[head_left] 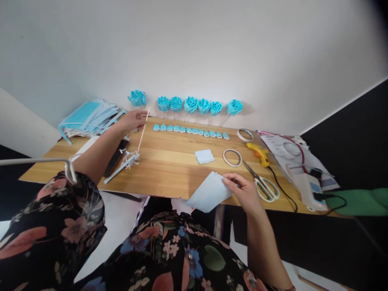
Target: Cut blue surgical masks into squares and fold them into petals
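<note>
free mid-tabletop (169, 167); scissors (259, 179) by right hand (242, 189)

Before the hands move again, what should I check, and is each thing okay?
1. Right hand has the blue sheet: ok, pinched near one end.
2. Blue sheet lies wholly on the table: not ok, it reaches past the front edge in this view.
3. Left hand grips the stick firmly: cannot tell, though the two are together.
4. Scissors put down: ok, on the table.
5. Glue gun cool: cannot tell.
</note>
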Demonstrator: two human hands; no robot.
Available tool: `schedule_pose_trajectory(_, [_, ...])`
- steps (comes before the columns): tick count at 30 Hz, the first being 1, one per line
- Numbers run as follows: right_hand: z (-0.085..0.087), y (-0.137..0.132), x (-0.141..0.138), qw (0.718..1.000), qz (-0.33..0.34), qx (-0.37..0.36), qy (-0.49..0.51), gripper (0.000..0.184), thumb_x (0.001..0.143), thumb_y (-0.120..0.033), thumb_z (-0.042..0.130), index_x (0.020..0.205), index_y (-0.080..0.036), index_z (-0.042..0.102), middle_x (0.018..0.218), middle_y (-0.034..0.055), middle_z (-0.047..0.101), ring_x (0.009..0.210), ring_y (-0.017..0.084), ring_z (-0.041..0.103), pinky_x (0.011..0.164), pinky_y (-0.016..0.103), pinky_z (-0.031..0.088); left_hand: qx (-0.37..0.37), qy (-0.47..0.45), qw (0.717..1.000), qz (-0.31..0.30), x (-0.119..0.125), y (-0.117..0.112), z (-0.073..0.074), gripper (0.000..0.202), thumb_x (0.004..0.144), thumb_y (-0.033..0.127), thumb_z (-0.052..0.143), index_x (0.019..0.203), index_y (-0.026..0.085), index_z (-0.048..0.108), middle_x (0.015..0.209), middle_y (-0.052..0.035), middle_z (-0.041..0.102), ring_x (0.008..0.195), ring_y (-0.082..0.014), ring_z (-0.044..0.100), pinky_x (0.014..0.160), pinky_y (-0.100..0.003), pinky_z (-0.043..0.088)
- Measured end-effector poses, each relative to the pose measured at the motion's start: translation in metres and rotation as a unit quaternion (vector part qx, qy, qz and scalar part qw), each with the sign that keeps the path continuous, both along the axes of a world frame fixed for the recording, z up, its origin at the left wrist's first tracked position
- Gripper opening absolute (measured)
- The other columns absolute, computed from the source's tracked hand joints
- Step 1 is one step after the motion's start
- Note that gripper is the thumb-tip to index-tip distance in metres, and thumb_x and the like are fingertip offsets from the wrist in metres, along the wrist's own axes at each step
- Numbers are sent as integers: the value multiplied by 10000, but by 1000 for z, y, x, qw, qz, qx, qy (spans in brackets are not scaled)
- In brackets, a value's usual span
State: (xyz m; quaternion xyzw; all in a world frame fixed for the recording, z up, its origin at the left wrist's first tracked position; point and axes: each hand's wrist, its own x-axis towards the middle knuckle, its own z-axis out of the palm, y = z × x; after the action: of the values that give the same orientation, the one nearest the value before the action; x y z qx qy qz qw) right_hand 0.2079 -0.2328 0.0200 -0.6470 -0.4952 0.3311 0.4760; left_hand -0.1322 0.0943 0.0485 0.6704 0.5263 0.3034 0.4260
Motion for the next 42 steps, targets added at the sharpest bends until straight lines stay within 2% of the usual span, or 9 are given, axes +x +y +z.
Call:
schedule_pose_trajectory(5, [4, 2, -3, 1000, 3, 12, -19, 219, 795, -428, 741, 840, -218, 783, 792, 37, 744, 701, 166, 615, 616, 249, 470, 29, -263, 964, -28, 15, -26, 36, 118, 829, 36, 624, 909, 121, 608, 586, 50, 567, 531, -83, 559, 612, -220, 466])
schedule_pose_trajectory(8, [5, 4, -3, 999, 9, 18, -26, 211, 805, -425, 737, 842, -222, 782, 795, 36, 745, 699, 164, 620, 612, 246, 472, 14, -306, 951, -47, 29, -47, 41, 62, 903, 166, 615, 853, 137, 592, 657, 10, 635, 531, -96, 599, 591, -234, 500])
schedule_pose_trajectory(15, [7, 5, -6, 999, 18, 19, -36, 210, 819, -419, 729, 849, -218, 779, 794, 37, 745, 694, 164, 629, 610, 247, 483, -149, -85, 983, -68, 50, -86, -29, 297, 867, 398, 665, 717, 150, 601, 700, -87, 702, 576, -176, 657, 586, -294, 521])
schedule_pose_trajectory(17, [8, 4, -6, 999, 14, 21, -40, 202, 817, -411, 730, 845, -217, 777, 790, 33, 743, 689, 162, 627, 612, 248, 486, -44, 50, 996, -65, 42, -87, -40, 411, 903, 470, 581, 628, 165, 596, 620, -80, 664, 532, -173, 613, 566, -293, 481])
schedule_pose_trajectory(20, [11, 4, -6, 999, 7, 29, -42, 176, 815, -389, 729, 843, -221, 776, 794, 26, 744, 687, 155, 626, 617, 245, 489, 191, 204, 957, -82, 33, -89, -42, 341, 887, 431, 601, 663, 180, 656, 675, -78, 692, 694, -213, 659, 681, -310, 483])
schedule_pose_trajectory(25, [18, 11, -6, 998, 4, 44, -37, 146, 800, -362, 739, 842, -227, 775, 782, 19, 743, 678, 151, 622, 605, 238, 486, 388, 201, 832, -342, 58, -105, -52, 280, 901, 222, 599, 1162, 203, 701, 1272, -125, 688, 1186, -270, 618, 1015, -421, 448])
schedule_pose_trajectory(28, [23, 14, -7, 998, 4, 48, -45, 144, 802, -358, 737, 841, -225, 775, 773, 20, 739, 667, 151, 615, 592, 240, 482, 421, 204, 789, -398, 82, -109, -64, 252, 947, 225, 569, 1163, 202, 697, 1286, -141, 669, 1220, -279, 588, 1043, -451, 419])
schedule_pose_trajectory(35, [24, 7, -6, 998, 8, 43, -46, 159, 806, -373, 739, 852, -225, 776, 798, 26, 746, 698, 165, 638, 618, 254, 497, 367, 199, 823, -384, 87, -96, -79, 257, 979, 259, 506, 864, 173, 720, 959, -117, 692, 961, -258, 629, 899, -415, 469])
schedule_pose_trajectory(42, [21, 4, 0, 999, -3, 27, -47, 190, 808, -411, 739, 845, -230, 780, 800, 43, 750, 697, 186, 648, 618, 280, 509, 297, 126, 893, -314, 49, -148, -69, 433, 921, 406, 615, 1318, 232, 621, 1446, -158, 551, 1383, -346, 454, 1164, -551, 323])
